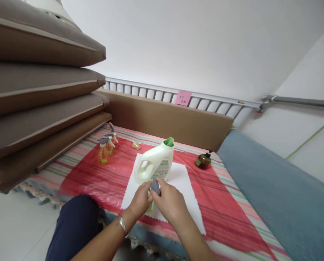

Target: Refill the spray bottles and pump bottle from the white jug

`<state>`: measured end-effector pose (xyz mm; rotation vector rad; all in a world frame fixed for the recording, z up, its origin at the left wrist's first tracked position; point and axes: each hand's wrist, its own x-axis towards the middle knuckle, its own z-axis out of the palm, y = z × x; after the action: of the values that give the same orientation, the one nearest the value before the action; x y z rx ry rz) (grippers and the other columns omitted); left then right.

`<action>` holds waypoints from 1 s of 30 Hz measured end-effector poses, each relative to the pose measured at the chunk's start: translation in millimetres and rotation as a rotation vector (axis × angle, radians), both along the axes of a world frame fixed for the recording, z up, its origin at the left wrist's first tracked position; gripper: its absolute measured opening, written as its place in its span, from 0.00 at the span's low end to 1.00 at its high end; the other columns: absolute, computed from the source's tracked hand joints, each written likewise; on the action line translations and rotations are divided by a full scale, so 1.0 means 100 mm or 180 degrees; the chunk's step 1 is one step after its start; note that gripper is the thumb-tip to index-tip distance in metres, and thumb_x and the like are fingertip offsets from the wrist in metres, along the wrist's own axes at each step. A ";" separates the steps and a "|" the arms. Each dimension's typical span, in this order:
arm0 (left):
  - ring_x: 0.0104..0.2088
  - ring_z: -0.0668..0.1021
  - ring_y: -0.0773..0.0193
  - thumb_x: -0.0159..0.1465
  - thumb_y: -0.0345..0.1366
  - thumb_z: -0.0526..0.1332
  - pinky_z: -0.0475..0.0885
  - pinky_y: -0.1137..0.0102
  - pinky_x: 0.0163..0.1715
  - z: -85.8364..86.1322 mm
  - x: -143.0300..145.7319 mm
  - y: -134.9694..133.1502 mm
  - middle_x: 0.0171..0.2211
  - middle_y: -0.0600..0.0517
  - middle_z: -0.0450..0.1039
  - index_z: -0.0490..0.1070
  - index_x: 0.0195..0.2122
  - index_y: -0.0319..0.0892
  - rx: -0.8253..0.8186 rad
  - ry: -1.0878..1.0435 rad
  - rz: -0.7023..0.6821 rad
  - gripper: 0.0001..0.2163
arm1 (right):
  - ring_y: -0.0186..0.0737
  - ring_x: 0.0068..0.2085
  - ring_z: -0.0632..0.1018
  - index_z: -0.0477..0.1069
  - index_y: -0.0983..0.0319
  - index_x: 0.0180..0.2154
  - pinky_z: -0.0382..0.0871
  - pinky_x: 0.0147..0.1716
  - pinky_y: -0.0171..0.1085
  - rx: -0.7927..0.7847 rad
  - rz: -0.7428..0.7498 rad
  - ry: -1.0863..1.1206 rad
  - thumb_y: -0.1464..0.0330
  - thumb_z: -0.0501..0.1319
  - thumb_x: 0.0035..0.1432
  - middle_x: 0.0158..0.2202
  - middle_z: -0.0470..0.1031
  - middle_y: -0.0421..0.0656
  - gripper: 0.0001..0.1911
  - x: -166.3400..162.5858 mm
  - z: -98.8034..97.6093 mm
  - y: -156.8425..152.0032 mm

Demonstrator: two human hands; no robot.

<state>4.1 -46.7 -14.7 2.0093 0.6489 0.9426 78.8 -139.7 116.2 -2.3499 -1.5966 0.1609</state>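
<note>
A grey-headed spray bottle (155, 186) is grasped by left hand (140, 200) and right hand (170, 200) over the near edge of the white mat (179, 175); the detergent jug (156, 158) is uncapped; whether closure is finished cannot be told

Wears a shiny, rounded silver metal bracelet (122, 224) around the wrist of the bare left hand (140, 199), lower centre of the frame; wears plain, dark navy fabric trousers (73, 221), seen over one knee at lower left; shows bare forearms (103, 237) and a bare right hand (171, 199), bottom centre
</note>
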 end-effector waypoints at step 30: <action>0.43 0.72 0.57 0.54 0.41 0.65 0.63 0.64 0.47 0.24 -0.15 0.07 0.40 0.48 0.72 0.71 0.40 0.41 -0.0426 -0.0720 -0.0625 0.14 | 0.41 0.43 0.77 0.66 0.53 0.51 0.64 0.35 0.35 -0.0307 0.0476 -0.0602 0.70 0.50 0.59 0.45 0.76 0.42 0.19 0.07 0.08 0.04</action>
<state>-10.5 -39.7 9.0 1.7796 0.3728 0.9634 85.6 -135.7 124.4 -2.3775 -1.8950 0.0491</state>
